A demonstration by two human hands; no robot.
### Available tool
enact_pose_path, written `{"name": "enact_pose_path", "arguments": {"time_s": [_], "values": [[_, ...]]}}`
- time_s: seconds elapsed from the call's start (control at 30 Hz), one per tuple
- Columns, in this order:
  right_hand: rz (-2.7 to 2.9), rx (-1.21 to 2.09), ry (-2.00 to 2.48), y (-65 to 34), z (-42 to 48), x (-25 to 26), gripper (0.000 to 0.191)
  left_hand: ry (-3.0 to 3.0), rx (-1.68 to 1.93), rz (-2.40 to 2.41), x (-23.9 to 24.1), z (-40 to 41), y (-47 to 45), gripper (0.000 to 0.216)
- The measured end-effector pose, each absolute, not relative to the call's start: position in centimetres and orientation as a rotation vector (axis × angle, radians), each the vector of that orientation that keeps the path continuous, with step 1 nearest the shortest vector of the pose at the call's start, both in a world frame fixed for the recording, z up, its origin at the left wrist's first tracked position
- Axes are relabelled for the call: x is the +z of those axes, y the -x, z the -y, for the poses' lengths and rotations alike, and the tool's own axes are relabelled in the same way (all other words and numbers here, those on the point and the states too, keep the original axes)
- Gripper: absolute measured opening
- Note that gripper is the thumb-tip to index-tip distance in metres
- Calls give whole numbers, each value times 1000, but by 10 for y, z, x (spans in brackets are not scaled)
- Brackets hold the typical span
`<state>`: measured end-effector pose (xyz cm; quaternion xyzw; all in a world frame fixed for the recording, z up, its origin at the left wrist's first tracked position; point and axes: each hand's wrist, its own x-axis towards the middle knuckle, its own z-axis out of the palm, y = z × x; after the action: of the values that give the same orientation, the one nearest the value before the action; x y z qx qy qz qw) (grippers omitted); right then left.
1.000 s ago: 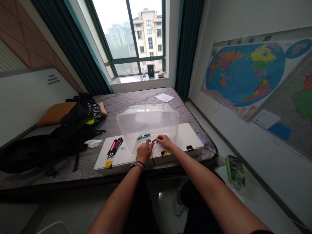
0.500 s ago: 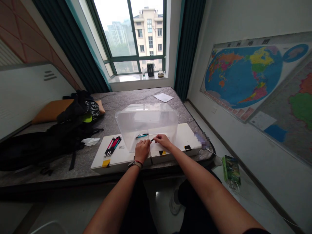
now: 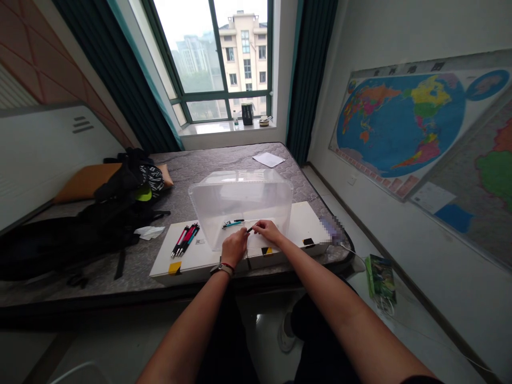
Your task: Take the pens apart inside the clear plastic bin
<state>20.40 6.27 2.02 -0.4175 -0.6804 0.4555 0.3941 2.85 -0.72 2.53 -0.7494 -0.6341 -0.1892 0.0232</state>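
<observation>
My left hand [image 3: 234, 246] and my right hand [image 3: 267, 231] meet over a white flat box [image 3: 200, 260] at the near edge of a mattress. Between the fingers of both hands is a small dark pen [image 3: 250, 229]; the left hand's grip on it is partly hidden. Just behind them stands a clear plastic bin [image 3: 241, 202], with a blue pen [image 3: 233, 223] lying at its front. A bundle of red, black and blue pens [image 3: 185, 239] lies on the box to the left.
A second white box [image 3: 308, 228] lies to the right. Black bags [image 3: 92, 224] and a crumpled tissue [image 3: 149, 232] take up the mattress's left side, a paper sheet [image 3: 269, 159] lies far back. A green packet [image 3: 380, 276] sits on the floor at right.
Over the last second the view shifted slightly; the hands stay together on the small pen with almost no movement.
</observation>
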Motion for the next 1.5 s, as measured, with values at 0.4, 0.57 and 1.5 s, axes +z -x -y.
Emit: {"name": "enact_pose_path", "arguments": {"time_s": [0.4, 0.57, 1.5], "values": [[1701, 1160, 1068, -203, -64, 17, 29, 2305, -571, 1838, 28, 7, -28, 35], [1686, 1187, 1036, -203, -64, 18, 28, 2288, -559, 1881, 23, 6, -28, 41], [1547, 1247, 1048, -203, -63, 21, 25, 2291, -609, 1879, 25, 7, -27, 33]]}}
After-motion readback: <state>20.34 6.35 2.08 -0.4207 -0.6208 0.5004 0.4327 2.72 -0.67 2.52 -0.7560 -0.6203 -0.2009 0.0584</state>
